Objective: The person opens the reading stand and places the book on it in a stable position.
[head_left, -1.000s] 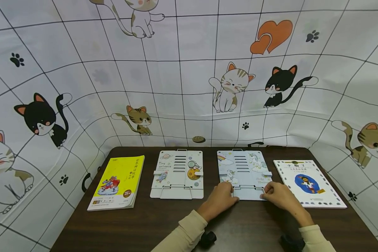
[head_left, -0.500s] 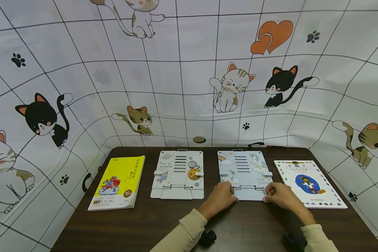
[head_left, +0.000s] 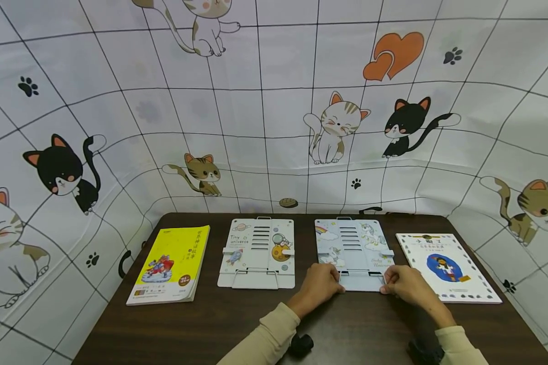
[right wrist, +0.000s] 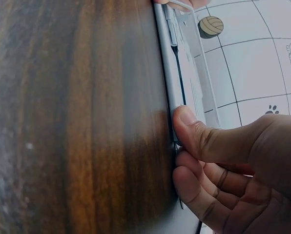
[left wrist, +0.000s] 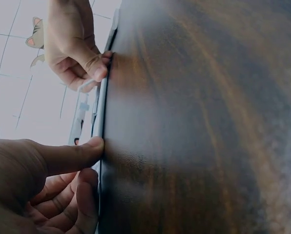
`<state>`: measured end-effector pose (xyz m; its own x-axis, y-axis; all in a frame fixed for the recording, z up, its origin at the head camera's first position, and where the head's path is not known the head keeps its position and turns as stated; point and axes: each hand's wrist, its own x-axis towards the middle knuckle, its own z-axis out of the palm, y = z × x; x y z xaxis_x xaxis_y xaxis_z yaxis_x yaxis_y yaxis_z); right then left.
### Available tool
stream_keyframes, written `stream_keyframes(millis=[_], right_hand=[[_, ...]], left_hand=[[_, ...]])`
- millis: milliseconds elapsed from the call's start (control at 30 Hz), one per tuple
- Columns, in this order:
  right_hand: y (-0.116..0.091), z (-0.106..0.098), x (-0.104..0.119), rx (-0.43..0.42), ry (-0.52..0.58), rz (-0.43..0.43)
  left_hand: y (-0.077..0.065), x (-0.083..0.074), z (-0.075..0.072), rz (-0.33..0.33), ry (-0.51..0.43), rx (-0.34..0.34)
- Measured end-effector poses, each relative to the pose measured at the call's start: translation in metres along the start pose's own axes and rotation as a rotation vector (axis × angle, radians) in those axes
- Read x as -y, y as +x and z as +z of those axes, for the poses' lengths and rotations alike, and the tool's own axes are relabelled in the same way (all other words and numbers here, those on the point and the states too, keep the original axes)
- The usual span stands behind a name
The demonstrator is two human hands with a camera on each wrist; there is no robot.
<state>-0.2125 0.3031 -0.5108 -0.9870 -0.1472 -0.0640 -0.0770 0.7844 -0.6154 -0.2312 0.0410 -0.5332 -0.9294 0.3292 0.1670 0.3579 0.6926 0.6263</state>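
Observation:
A white book stand with unicorn and rainbow prints lies flat on the table, its wire page holder folded up at the front. My left hand pinches its front left corner, thumb along the front edge and the other fingers curled at the side. At the front right corner my right hand grips the same stand. In the right wrist view the thumb presses the stand's edge, with the curled fingers beside and below it. The left wrist view has both hands along the thin front edge, close over the tabletop.
Left of this stand lies a second book stand with space prints. A thick yellow book is at the far left, a white book at the right, near my right hand. Patterned cat cloth surrounds the dark table.
Both hands keep to the stand's front corners. My right hand has shifted very slightly outward to the right; the stand stays in place.

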Motion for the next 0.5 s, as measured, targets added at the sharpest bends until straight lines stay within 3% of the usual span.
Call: stream_keyframes(millis=[500], right_hand=[[-0.0021,-0.0005,0.0005,-0.015,-0.005,-0.026]], left_hand=[[-0.0015,0.0030,0.0000,0.051,-0.096,-0.034]])
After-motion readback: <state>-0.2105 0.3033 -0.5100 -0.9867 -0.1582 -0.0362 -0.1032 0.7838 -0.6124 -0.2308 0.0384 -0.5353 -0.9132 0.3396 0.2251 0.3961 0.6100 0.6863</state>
